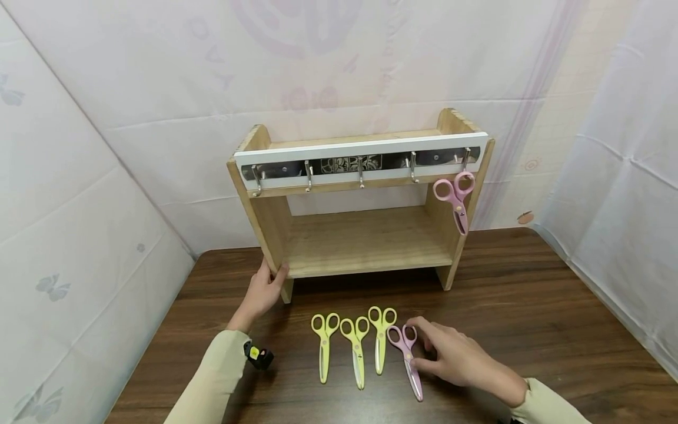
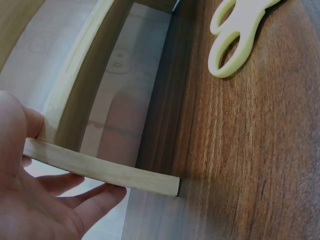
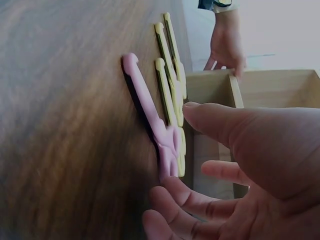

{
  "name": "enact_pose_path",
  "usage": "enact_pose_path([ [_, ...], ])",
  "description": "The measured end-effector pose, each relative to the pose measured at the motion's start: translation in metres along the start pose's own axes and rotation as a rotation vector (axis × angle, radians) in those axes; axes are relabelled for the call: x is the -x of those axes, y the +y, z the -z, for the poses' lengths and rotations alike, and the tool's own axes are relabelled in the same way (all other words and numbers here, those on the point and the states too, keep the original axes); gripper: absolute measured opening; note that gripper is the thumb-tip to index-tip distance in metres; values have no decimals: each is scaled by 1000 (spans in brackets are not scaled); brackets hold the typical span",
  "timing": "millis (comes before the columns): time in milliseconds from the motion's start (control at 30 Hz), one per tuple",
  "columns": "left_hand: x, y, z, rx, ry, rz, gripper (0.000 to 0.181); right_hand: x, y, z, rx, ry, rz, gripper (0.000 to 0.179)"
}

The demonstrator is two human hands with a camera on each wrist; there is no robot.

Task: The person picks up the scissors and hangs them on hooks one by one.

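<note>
My left hand point(image 1: 262, 293) grips the lower left side panel of a wooden shelf point(image 1: 365, 235), thumb on the inner side and fingers outside, as the left wrist view shows. Over the right part of the table, my right hand point(image 1: 458, 356) hovers beside pink scissors point(image 1: 409, 356) lying flat. In the right wrist view its thumb and fingers are spread, with the pink scissors point(image 3: 145, 95) just beyond the fingertips; whether they touch is unclear. Three yellow scissors point(image 1: 356, 347) lie left of the pink pair, handles toward the shelf.
A white rail point(image 1: 339, 146) with several metal hooks runs across the shelf's upper front. Another pair of pink scissors point(image 1: 457, 197) hangs by a handle loop from the far right hook. The dark wooden table point(image 1: 508, 312) meets printed cloth walls point(image 1: 132, 165) behind and at the sides.
</note>
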State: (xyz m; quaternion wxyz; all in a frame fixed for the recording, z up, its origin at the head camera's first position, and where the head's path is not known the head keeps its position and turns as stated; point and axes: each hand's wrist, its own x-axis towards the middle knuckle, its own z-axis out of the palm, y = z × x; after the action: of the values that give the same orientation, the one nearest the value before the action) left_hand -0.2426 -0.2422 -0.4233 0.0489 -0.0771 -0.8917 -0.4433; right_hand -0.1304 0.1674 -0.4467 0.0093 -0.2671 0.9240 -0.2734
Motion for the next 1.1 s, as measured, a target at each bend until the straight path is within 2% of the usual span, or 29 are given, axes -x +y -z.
enact_pose_path([
  [367,0,0,0,14,-5,12,60,6,-6,-17,109,16,-29,59],
  [567,0,0,0,15,-4,6,60,7,-8,-19,127,15,-39,57],
  [867,0,-1,0,5,7,-2,60,8,-7,-20,132,4,-51,53],
  [1100,0,-1,0,-4,4,-1,58,9,-2,-9,116,-34,-15,51],
])
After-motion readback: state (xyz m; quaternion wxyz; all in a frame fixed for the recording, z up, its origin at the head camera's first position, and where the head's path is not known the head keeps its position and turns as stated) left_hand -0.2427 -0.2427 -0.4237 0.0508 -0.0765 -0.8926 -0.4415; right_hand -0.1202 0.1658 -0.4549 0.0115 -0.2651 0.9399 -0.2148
